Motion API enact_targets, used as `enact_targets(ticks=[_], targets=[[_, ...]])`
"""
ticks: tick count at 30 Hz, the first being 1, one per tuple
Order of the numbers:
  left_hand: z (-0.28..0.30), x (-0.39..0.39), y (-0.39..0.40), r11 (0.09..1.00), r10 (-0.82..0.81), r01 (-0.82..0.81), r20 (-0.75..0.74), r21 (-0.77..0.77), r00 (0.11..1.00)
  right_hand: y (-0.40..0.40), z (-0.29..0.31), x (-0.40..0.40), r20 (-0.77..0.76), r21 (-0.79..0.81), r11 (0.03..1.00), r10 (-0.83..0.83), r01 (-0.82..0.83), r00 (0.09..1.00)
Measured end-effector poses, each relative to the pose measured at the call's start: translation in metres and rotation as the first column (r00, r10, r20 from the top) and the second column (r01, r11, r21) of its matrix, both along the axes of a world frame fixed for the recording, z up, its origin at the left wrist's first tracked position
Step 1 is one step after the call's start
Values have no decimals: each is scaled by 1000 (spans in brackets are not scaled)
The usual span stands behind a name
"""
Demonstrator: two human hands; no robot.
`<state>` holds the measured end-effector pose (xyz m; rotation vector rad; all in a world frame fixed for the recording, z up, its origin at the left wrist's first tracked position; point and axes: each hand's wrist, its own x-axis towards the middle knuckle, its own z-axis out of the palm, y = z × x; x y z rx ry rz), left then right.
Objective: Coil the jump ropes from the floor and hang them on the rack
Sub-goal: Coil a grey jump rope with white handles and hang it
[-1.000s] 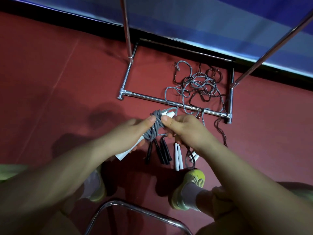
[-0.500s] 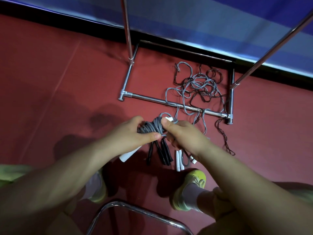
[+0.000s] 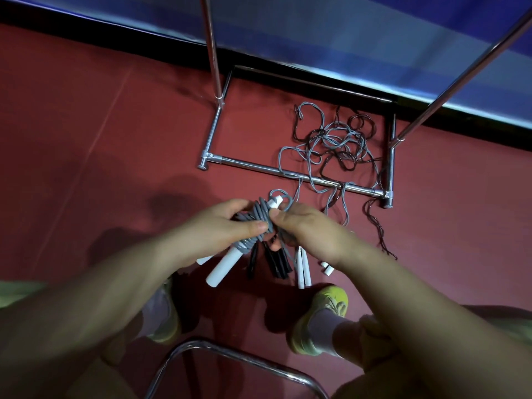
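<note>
Two hands (image 3: 260,226) pinching coiled grey rope (image 3: 256,218), tangled ropes (image 3: 336,145) across rack base (image 3: 288,172)

The floor (image 3: 86,116) is plain dark red, edged at the far side by a black strip (image 3: 115,33) under a blue wall (image 3: 345,30). The coiled rope (image 3: 256,218) is grey with white handles (image 3: 224,267); the loose ropes (image 3: 339,145) are grey and dark brown. The rack (image 3: 259,168) is shiny chrome, the shoe (image 3: 325,306) yellow-green, and black handles (image 3: 276,262) lie beside another white pair (image 3: 303,267).
</note>
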<state>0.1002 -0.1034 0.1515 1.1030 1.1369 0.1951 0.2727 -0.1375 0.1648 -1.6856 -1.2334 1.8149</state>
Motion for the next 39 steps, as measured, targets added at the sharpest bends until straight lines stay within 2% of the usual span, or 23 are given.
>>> enact_targets(ticks=[4,6,9,12,15,17,20,25,29,32,35,39], targets=[[-3,0,4,995,68,-69,17,71,998,2,3,-1,-51,-81,995,-58,54,997],[-4,0,3,992,74,-70,-29,105,997,2,2,-1,-67,-129,989,-85,76,994],[-2,0,2,987,44,-28,-98,157,994,1,0,0,-11,-157,987,-34,32,999],[2,-1,3,978,31,-4,-127,209,991,2,-2,1,12,-128,990,-55,56,998],[4,0,3,969,14,9,-89,246,996,3,-5,2,-4,-87,989,-119,118,993],[4,-1,4,980,26,-16,-47,198,999,4,-7,4,-64,-105,974,-207,200,976],[6,-4,9,989,139,-143,103,38,985,6,-7,6,-100,-115,959,-269,257,958],[7,-2,9,985,169,-171,88,11,982,7,-3,6,-140,-127,970,-225,207,964],[13,-4,12,964,224,-201,122,-174,967,6,1,4,-156,-74,984,-172,162,973],[17,-5,12,953,170,-138,100,-269,980,4,5,3,-116,-31,993,-115,112,987],[18,-3,10,965,142,-105,145,-239,979,3,6,0,-109,-54,990,-137,132,985],[16,-4,16,966,227,-202,155,-163,961,5,8,-1,-136,-141,967,-232,213,963]])
